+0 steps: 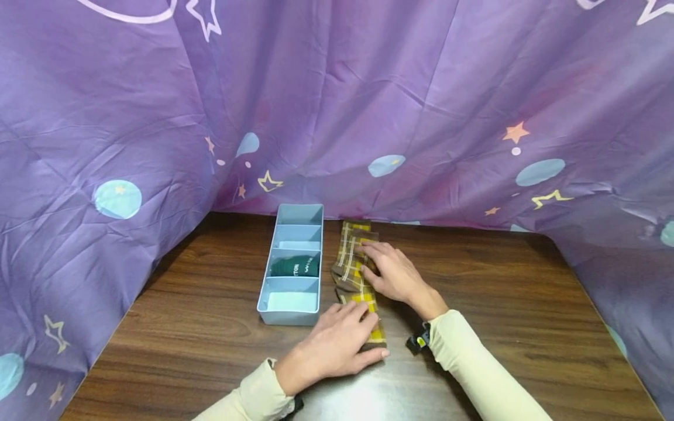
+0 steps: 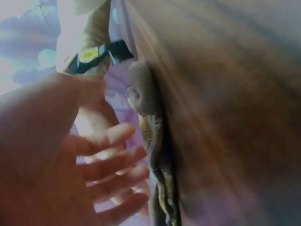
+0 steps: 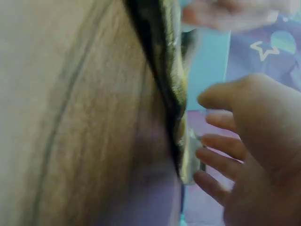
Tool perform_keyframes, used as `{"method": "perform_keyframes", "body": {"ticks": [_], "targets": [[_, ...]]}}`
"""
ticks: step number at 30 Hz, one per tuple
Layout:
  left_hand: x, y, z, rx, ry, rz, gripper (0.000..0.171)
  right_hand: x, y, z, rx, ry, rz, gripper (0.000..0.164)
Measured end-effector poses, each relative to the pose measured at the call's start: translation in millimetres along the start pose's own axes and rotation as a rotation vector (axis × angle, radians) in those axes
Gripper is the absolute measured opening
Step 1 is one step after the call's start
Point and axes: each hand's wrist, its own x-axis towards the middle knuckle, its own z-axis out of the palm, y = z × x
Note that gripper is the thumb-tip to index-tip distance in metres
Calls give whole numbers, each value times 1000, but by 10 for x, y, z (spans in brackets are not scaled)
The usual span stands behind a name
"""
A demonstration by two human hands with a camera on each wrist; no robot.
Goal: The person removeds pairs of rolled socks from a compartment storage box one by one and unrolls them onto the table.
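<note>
A pair of brown-and-yellow plaid socks (image 1: 348, 251) lies on the table, one partly over the other. My left hand (image 1: 339, 342) is over the near end, its fingers spread across the yellow part. Farther up, my right hand (image 1: 397, 275) has its fingertips at the socks' right edge. In the left wrist view the socks (image 2: 151, 127) form a low, layered pile beside loosely extended fingers (image 2: 113, 165). The right wrist view has slightly bent fingers (image 3: 221, 162) near the socks (image 3: 175, 80), with a gap showing; neither hand grips the fabric.
Left of the socks stands a blue divided box (image 1: 289, 318). One of its compartments holds a dark green folded item (image 1: 295, 266) with white lettering, perhaps a sock. A purple patterned curtain (image 1: 326, 117) hangs behind the wooden table (image 1: 210, 327) and along its sides.
</note>
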Motion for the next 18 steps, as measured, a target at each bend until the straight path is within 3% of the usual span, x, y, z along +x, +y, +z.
{"method": "perform_keyframes", "body": {"ticks": [3,6,13,18], "targets": [[80,5,-24,25,69,-75,50,-105,-37,-43,55,-57,-26,54],[202,-5,-28,29,85,-181,57,-158,-58,-69,129,-133,-34,62],[417,-32,70,-68,-70,-419,82,-238,-21,-39,138,-204,11,76],[447,-66,127,-129,-121,-501,87,-265,3,-67,129,-232,61,93]]}}
